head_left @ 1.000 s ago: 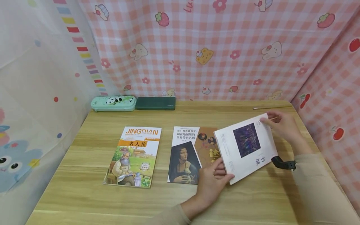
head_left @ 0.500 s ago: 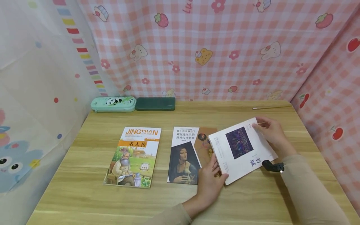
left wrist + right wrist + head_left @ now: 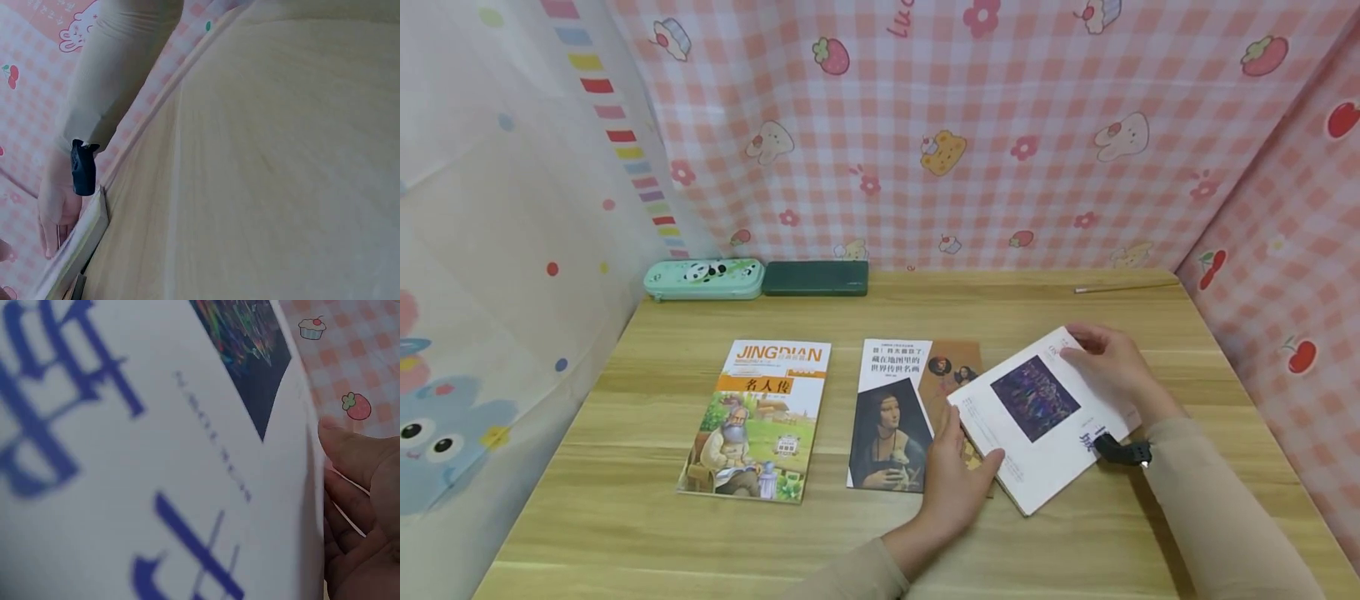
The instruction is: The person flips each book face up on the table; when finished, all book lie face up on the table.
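Observation:
In the head view a white book (image 3: 1026, 417) with a dark square picture on its cover is tilted, its left corner overlapping a brown-and-white book (image 3: 887, 417) with a painted portrait. My right hand (image 3: 1108, 367) grips the white book by its far edge, thumb on the cover and fingers behind. The right wrist view shows that hand (image 3: 365, 506) beside the cover (image 3: 187, 456), close up. Along the book's left edge my left hand (image 3: 955, 479) rests with fingers extended and thumb at the edge. The left wrist view catches the right hand (image 3: 59, 212) and the book's edge (image 3: 90, 234).
Left of these lies a book with an orange JINGDIAN title (image 3: 756, 417). A mint panda pencil case (image 3: 703, 279) and a dark green case (image 3: 816, 278) stand at the back of the wooden table (image 3: 625, 542). A pencil (image 3: 1127, 288) lies at the back right, before checked curtains.
The white book has moved left and toward me, turning further, with the right hand following. My left hand has loosened from its lower left corner; its fingers now lie straighter along the edge.

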`<state>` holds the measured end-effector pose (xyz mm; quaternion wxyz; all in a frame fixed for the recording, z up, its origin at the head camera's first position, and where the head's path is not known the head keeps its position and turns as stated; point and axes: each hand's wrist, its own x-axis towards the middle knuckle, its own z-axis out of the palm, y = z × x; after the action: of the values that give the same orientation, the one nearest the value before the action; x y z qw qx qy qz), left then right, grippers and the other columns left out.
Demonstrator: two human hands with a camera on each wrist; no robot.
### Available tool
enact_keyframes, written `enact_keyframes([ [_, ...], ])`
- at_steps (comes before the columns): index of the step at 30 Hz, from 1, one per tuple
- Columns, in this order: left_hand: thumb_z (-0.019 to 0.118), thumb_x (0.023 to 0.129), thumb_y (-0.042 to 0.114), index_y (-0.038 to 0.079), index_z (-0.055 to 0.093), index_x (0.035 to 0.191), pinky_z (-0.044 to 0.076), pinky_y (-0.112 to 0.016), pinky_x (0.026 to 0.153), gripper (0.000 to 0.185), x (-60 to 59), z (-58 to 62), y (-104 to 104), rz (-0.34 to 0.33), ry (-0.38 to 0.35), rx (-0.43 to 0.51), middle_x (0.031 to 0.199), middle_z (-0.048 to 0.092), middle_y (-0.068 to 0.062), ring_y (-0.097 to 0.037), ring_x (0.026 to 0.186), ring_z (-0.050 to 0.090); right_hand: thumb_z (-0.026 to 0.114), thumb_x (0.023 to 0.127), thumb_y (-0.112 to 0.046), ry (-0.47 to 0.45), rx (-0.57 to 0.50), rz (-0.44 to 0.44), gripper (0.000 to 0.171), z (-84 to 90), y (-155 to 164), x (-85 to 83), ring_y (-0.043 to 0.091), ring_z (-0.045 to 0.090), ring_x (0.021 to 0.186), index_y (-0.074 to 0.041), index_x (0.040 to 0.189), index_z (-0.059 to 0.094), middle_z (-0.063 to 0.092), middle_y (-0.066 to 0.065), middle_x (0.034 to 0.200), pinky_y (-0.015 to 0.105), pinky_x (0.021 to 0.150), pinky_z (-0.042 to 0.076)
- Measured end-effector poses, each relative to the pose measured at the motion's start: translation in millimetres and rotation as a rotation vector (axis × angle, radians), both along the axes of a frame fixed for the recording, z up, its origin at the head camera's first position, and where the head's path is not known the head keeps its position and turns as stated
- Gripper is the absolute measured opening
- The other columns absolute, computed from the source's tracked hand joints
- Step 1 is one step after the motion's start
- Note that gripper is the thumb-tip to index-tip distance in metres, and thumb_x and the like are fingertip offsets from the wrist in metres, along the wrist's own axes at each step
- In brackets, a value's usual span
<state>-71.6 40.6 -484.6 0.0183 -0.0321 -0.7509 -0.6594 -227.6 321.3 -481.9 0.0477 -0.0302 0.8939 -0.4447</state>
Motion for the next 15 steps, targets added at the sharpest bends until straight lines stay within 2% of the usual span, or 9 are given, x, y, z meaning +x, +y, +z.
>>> enact_keyframes([
  [3, 0.079, 0.085, 0.015, -0.019, 0.034, 0.146, 0.027, -0.048, 0.12, 0.083, 0.2, 0.4, -1.2, 0.026, 0.011, -0.124, 0.161, 0.02, -0.032, -0.04, 0.148, 0.026, 0.068, 0.099, -0.024, 0.024, 0.013, 0.007, 0.053, 0.5, 0.0, 3.0, 0.039, 0.058, 0.121, 0.004, 0.142, 0.054, 0.059, 0.026, 0.136, 0.002, 0.082, 0.042],
  [6, 0.079, 0.085, 0.015, -0.016, 0.038, 0.146, 0.025, -0.05, 0.121, 0.08, -2.7, 1.9, -3.6, 0.017, 0.04, -0.166, 0.163, 0.018, -0.027, -0.039, 0.149, 0.025, 0.068, 0.099, -0.025, 0.039, 0.027, 0.004, 0.054, 1.3, 3.1, 7.2, 0.037, 0.06, 0.118, 0.004, 0.142, 0.054, 0.061, 0.026, 0.135, 0.002, 0.083, 0.042],
  [10, 0.079, 0.084, 0.014, -0.01, 0.042, 0.147, 0.028, -0.047, 0.121, 0.076, -12.3, 3.5, -9.4, 0.027, 0.1, -0.226, 0.162, 0.03, -0.019, -0.034, 0.147, 0.032, 0.07, 0.098, -0.027, 0.058, 0.083, 0.009, 0.055, 3.5, 11.3, 15.5, 0.026, 0.063, 0.106, 0.003, 0.142, 0.054, 0.064, 0.025, 0.129, 0.005, 0.079, 0.044],
  [15, 0.079, 0.083, 0.016, -0.004, 0.056, 0.138, 0.04, -0.045, 0.114, 0.063, -30.1, 3.1, -19.8, 0.06, 0.16, -0.3, 0.148, 0.053, -0.016, -0.032, 0.136, 0.05, 0.07, 0.097, -0.025, 0.094, 0.165, 0.025, 0.051, 7.9, 23.4, 29.9, 0.016, 0.06, 0.094, 0.006, 0.136, 0.058, 0.068, 0.025, 0.117, 0.007, 0.074, 0.045],
])
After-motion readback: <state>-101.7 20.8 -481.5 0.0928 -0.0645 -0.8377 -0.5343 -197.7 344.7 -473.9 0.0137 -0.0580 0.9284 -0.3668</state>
